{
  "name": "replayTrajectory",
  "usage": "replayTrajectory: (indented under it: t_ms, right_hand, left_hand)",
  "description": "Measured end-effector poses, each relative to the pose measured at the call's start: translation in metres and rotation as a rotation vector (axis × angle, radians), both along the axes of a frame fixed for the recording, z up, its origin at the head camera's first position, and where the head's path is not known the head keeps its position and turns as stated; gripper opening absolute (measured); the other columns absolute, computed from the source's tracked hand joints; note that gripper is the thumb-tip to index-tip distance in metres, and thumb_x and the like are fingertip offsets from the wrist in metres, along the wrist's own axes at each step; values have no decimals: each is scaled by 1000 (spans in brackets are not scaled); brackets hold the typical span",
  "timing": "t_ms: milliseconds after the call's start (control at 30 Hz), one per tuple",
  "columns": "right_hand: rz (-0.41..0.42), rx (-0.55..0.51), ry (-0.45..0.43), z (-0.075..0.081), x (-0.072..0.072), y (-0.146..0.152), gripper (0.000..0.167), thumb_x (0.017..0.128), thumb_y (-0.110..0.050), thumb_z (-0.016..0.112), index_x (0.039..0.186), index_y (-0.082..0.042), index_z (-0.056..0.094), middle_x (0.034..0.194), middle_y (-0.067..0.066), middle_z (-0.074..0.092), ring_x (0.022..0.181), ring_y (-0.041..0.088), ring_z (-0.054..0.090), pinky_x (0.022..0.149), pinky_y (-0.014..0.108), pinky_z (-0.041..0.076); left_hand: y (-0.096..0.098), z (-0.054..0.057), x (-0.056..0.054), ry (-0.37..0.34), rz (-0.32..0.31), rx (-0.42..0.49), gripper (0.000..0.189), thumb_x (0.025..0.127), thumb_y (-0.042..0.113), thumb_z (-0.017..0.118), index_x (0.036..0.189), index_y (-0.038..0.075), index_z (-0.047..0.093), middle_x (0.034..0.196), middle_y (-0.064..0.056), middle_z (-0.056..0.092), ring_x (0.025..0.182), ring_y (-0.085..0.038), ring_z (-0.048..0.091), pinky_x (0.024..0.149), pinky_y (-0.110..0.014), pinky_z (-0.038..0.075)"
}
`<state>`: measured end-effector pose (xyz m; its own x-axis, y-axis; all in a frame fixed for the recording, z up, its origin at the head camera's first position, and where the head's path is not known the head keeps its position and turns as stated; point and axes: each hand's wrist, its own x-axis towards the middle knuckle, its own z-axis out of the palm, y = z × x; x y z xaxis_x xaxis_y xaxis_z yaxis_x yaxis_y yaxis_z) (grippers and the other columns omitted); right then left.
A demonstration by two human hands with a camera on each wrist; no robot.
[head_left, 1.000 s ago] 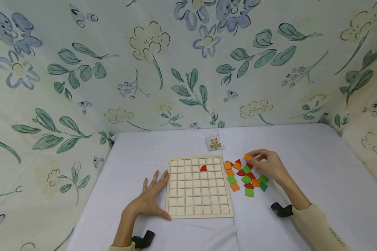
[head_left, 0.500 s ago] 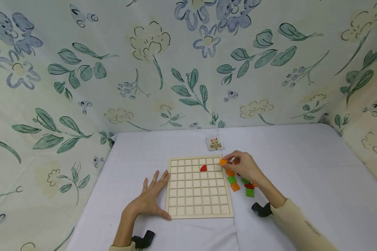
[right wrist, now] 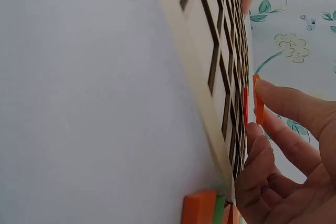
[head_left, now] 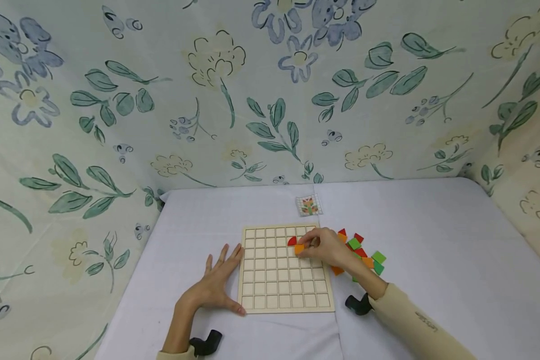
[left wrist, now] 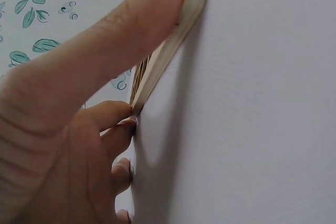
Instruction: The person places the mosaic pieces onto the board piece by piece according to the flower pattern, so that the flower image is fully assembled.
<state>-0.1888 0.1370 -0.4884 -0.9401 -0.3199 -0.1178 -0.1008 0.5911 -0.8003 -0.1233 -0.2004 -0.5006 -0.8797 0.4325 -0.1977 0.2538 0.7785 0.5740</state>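
Note:
A pale wooden grid board (head_left: 270, 289) lies on the white cloth. One red quarter-round tile (head_left: 292, 241) sits in a cell of its upper part. My left hand (head_left: 213, 286) is spread along the board's left side, thumb at the near corner and fingertips on the edge; the left wrist view shows thumb and fingers against the wooden rim (left wrist: 167, 51). Over the board, my right hand (head_left: 328, 246) pinches an orange square tile (head_left: 299, 249) just below and right of the red one. In the right wrist view the orange tile (right wrist: 259, 100) stands on edge between thumb and finger, above the grid.
Right of the board lie loose tiles (head_left: 368, 252) in orange, green and red, partly hidden by the right hand and forearm. A small printed pattern card (head_left: 309, 205) lies beyond the board. Floral cloth (head_left: 270, 100) hangs behind the table.
My right hand has carried the orange tile leftward from the loose tiles, across the board's right edge, to beside the red tile. The left hand has stayed in place.

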Motion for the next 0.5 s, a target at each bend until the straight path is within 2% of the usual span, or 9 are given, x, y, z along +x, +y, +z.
replayTrajectory:
  t_ms: [267, 500]
  right_hand:
    - [24, -4, 23, -6, 1, -7, 21, 80, -12, 88, 99, -8, 79, 75, 0, 65, 65, 15, 55, 57, 20, 42]
    - [21, -22, 24, -7, 2, -8, 20, 81, -11, 87, 99, -8, 79, 76, 0, 66, 65, 14, 56, 58, 21, 44]
  left_hand:
    - [-1, 0, 0, -3, -10, 3, 151, 48, 51, 101, 167, 12, 16, 176, -5, 8, 162, -40, -8, 123, -73, -12]
    - [-1, 0, 0, -3, -15, 5, 151, 48, 51, 101, 167, 12, 16, 176, -5, 8, 162, -41, -8, 123, -74, -12]
